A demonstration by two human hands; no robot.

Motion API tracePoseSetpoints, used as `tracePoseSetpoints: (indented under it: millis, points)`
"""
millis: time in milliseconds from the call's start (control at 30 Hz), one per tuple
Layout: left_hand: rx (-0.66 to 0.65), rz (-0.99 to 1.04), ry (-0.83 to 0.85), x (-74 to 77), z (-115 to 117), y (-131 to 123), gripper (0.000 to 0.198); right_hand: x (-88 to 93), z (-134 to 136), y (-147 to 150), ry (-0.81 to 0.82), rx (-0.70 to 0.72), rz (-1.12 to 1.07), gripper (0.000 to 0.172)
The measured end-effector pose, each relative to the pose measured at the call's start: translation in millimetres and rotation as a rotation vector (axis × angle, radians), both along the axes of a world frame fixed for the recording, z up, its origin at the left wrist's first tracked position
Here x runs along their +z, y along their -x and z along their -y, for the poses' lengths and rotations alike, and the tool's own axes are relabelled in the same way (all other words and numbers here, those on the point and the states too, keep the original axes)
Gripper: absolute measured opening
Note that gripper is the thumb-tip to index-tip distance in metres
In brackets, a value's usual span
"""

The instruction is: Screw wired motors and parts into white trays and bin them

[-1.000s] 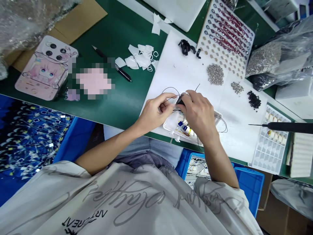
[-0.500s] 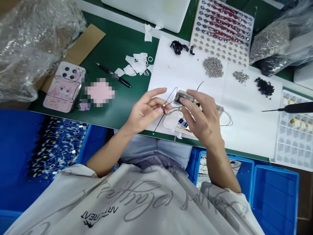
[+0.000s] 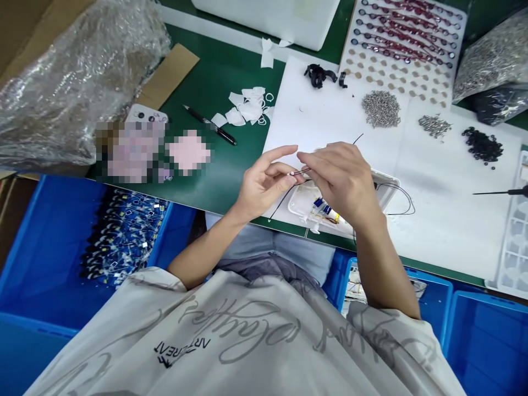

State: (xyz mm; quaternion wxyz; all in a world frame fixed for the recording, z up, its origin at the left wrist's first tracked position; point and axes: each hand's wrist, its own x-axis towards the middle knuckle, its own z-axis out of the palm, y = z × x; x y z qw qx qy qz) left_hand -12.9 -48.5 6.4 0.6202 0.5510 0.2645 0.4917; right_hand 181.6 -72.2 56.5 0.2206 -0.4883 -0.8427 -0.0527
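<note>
My left hand and my right hand meet above a white plastic housing that lies near the front edge of a white sheet. The left thumb and middle finger pinch a thin black wire at its small white end, with the index finger stretched out. My right hand's fingertips pinch the same wire just to the right. Small blue and yellow parts sit inside the housing. Black wire loops trail out to the right of it.
On the sheet lie piles of silver screws, black rings and black clips. A black pen and white scraps lie on the green mat. A screwdriver tip points in from the right. Blue bins stand below the table edge.
My right hand let go of the dark part it held over the housing and moved left to pinch the wire beside my left fingers. The view shifted slightly.
</note>
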Motion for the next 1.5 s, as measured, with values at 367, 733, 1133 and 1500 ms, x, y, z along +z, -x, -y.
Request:
tracePoseSetpoints:
  millis: [367,733,1133,1500]
  points:
    - [0.206,0.034,0.084,-2.6,-5,-6,0.022,-2.6,2,7,0.006,0.042,-0.273,0.017]
    - [0.064,0.232,0.142,-7.6,-5,-9,0.014,-2.2,0,13,-0.021,0.03,-0.462,0.006]
    - [0.2,-0.019,-0.095,-0.1,-3,-11,0.015,5.5,5,20,0.365,-0.064,-0.851,0.021]
    - [0.355,0.078,0.151,3.0,-1,8,0.01,16.5,42,9,0.151,0.243,-0.368,0.018]
